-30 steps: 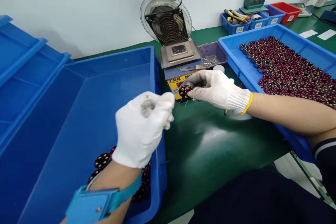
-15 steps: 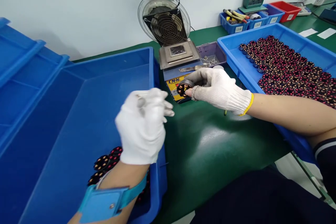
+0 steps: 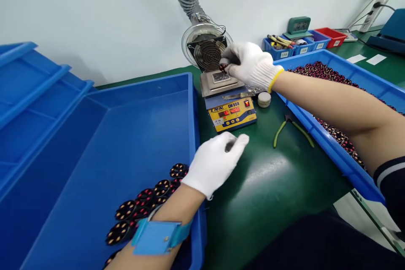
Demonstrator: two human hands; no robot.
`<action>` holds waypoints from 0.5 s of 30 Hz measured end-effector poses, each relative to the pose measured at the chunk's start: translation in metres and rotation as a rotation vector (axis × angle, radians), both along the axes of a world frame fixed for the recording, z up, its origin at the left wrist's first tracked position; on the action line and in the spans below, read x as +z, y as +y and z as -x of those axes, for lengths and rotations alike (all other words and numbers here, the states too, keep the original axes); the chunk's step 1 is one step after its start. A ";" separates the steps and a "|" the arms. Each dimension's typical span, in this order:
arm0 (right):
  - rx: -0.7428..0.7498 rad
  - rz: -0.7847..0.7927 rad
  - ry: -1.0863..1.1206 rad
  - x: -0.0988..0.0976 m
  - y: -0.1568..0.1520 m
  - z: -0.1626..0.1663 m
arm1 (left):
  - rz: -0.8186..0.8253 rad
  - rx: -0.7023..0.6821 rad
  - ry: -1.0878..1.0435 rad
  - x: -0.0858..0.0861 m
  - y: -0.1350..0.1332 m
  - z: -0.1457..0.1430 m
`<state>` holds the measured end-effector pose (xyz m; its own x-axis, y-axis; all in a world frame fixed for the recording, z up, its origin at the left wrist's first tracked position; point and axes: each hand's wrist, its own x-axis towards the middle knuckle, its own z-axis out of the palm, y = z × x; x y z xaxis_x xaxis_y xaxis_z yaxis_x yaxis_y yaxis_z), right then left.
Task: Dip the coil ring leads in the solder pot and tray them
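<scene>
My right hand (image 3: 248,65), in a white knit glove, is closed on a small dark wound coil part (image 3: 223,67) and holds it just above the square pot of the solder bath (image 3: 221,79). My left hand (image 3: 215,161), in a smooth white glove with a blue wrist strap, rests over the green mat by the corner of the left blue tray (image 3: 133,135). Its fingers are curled loosely and nothing shows in them. Finished dark coils (image 3: 148,202) lie in that tray near my forearm.
A fume hose and round fan (image 3: 207,48) stand behind the solder bath. A small round tin (image 3: 263,99) and green-handled pliers (image 3: 286,128) lie on the mat. The right blue tray (image 3: 332,147) holds several coils. Small bins (image 3: 284,52) and a clock (image 3: 298,25) sit at the back.
My right hand has carried the coil from in front of the solder bath up over its pot. My left hand has dropped lower toward the mat. The view has tilted up.
</scene>
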<state>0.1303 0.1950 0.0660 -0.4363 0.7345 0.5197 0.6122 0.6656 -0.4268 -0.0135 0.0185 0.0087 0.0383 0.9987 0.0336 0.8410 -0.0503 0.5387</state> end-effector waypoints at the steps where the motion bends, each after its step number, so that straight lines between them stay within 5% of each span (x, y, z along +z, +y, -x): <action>1: -0.046 -0.033 -0.077 0.005 0.013 0.005 | 0.081 -0.055 0.040 -0.002 0.001 0.000; 6: -0.142 -0.114 -0.383 0.011 0.052 0.032 | 0.228 -0.163 0.099 -0.007 0.002 0.002; 15: -0.117 -0.136 -0.611 0.001 0.054 0.062 | 0.285 -0.242 0.152 -0.014 0.002 0.005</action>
